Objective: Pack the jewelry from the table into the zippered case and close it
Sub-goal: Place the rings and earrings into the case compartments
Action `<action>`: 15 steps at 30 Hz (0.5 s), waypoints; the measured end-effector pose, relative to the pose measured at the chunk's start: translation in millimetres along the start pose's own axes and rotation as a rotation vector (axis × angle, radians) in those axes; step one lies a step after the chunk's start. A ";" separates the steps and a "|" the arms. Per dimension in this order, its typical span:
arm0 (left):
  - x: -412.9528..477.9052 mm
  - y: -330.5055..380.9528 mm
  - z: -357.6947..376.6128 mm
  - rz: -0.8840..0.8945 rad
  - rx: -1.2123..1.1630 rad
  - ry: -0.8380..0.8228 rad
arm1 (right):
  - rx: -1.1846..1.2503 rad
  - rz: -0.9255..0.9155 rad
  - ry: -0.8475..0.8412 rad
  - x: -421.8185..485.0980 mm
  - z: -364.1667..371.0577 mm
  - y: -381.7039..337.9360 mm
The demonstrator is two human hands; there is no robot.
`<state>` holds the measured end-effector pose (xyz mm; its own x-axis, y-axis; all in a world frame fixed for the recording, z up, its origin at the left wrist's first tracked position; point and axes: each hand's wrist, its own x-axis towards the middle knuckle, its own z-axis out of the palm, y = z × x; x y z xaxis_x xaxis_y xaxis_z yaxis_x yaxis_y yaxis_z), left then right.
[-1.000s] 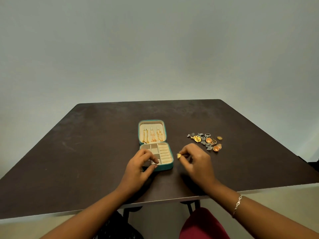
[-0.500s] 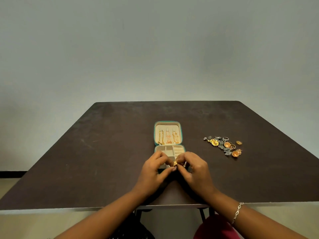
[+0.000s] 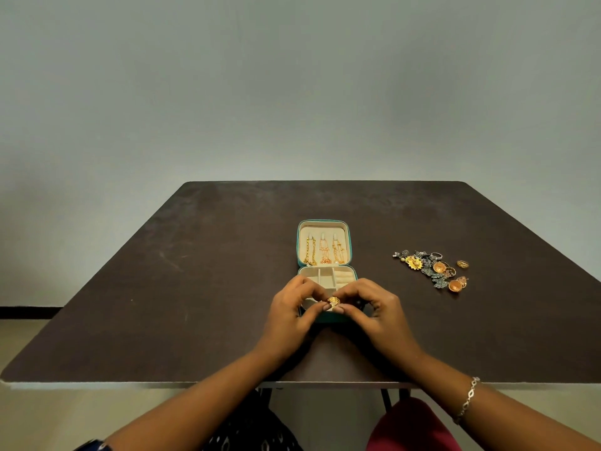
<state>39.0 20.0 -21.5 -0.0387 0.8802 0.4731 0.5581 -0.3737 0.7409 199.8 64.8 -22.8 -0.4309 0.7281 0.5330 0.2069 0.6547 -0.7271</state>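
A second ago the right hand held the small gold piece on its own, just off the right side of the case, while the left hand rested on the near edge of the tray. Now the two hands have come together over the near part of the open tray, and both pinch the gold piece between them. This suggests the piece is about to be pressed into one of the tray's slots or sections, so the step in hand is seating one item, not fetching a new one. The left hand's fingers are curled in, with the thumb and forefinger closed on the left side of the piece. The right hand's fingers are curled the same way, with the thumb tip under the piece and the forefinger on top. The tips of both hands nearly touch each other around it. Whether the piece already touches the lining cannot be told, since the hands hide the near part of the tray. The case lies open on the dark counter, its lid flat behind the tray with three gold chains hanging in it. The pile of loose jewelry sits untouched on the counter, well apart to the right, so much of the packing is not yet done and the zip is far from being closed.
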 end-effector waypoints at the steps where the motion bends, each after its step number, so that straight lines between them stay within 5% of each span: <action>1: 0.2 0.0 0.4 -0.001 -0.001 0.000 | 0.004 0.002 0.004 -0.2 0.1 0.3; 10: -0.1 0.2 0.5 -0.053 -0.014 -0.026 | -0.124 0.039 0.093 28.7 -22.8 6.1; 15: 0.4 1.0 -0.2 -0.071 -0.002 -0.036 | -0.301 0.139 -0.036 60.4 -37.6 17.0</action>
<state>39.4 19.9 -20.5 -0.0481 0.9144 0.4019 0.5533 -0.3106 0.7729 210.2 127.6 13.4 -0.4102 0.8107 0.4178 0.5138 0.5839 -0.6285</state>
